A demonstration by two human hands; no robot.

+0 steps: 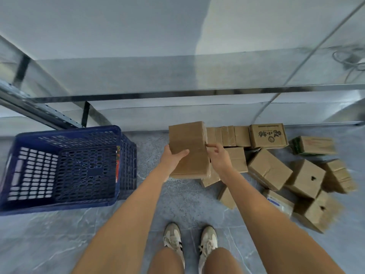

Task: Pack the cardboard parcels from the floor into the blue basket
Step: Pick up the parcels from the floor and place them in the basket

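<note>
A plain brown cardboard parcel (pixel 187 143) is lifted off the floor in the middle of the view. My left hand (pixel 173 158) grips its near left edge, thumb across the top face. My right hand (pixel 218 157) is against its right side, fingers curled at the edge. The blue basket (pixel 65 133) stands on the floor to the left, its perforated bottom bare of parcels. Several more cardboard parcels (pixel 269 169) lie in a loose heap on the floor to the right.
A low metal shelf edge (pixel 177 93) runs across above the parcels, with an upright post (pixel 49 117) behind the basket. A thin cable (pixel 292 72) crosses at the right. My two feet in pale sneakers (pixel 189 242) stand on grey marbled floor.
</note>
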